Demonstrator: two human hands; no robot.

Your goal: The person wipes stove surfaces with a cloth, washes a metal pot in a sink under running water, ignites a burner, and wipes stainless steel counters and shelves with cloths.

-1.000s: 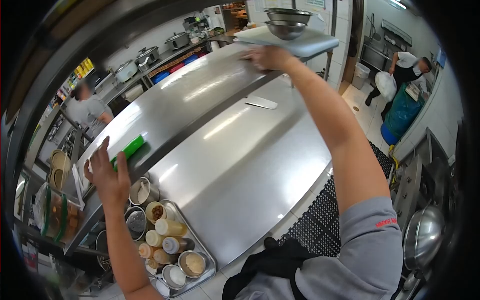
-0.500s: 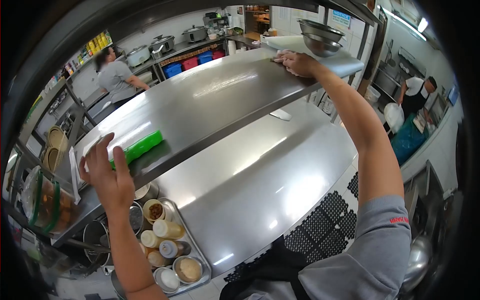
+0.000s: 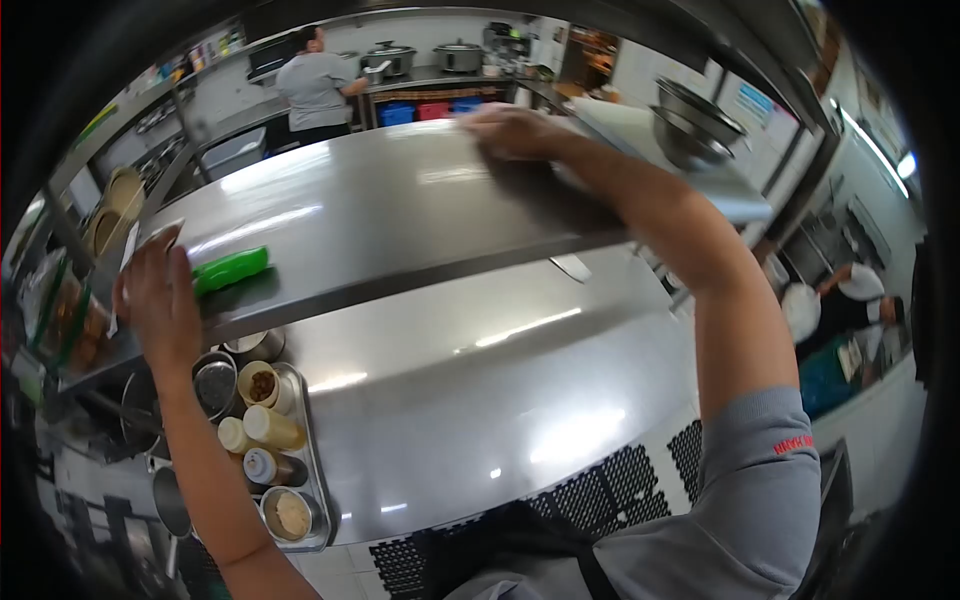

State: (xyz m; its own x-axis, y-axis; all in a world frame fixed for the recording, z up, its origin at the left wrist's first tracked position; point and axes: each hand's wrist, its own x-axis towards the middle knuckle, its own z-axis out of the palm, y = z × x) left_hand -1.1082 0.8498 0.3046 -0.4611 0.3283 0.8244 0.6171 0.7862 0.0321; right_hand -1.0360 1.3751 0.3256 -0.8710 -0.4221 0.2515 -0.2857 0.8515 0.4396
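My right hand (image 3: 515, 135) presses a pale cloth (image 3: 482, 112) onto the upper steel shelf (image 3: 400, 195), toward its far edge. The hand is blurred, and most of the cloth is hidden beneath it. At the shelf's left end, my left hand (image 3: 165, 300) is open, its fingers stretched upward. Beside those fingers lies a green ribbed object (image 3: 232, 270), like a bottle or thick handle; its left end is behind the hand. A white flat item (image 3: 128, 255) shows past the fingers, too blurred to name.
Below is a steel counter (image 3: 430, 430) with a tray (image 3: 322, 500) of squeeze bottles and small containers. Nested metal bowls (image 3: 692, 135) stand at the back right. A co-worker (image 3: 318, 85) stands at the back left, another person (image 3: 850, 305) at the far right.
My right hand has swept left with the cloth along the shelf, away from the bowls. My view has turned right. The left hand stays beside the green object, its fingers closer together.
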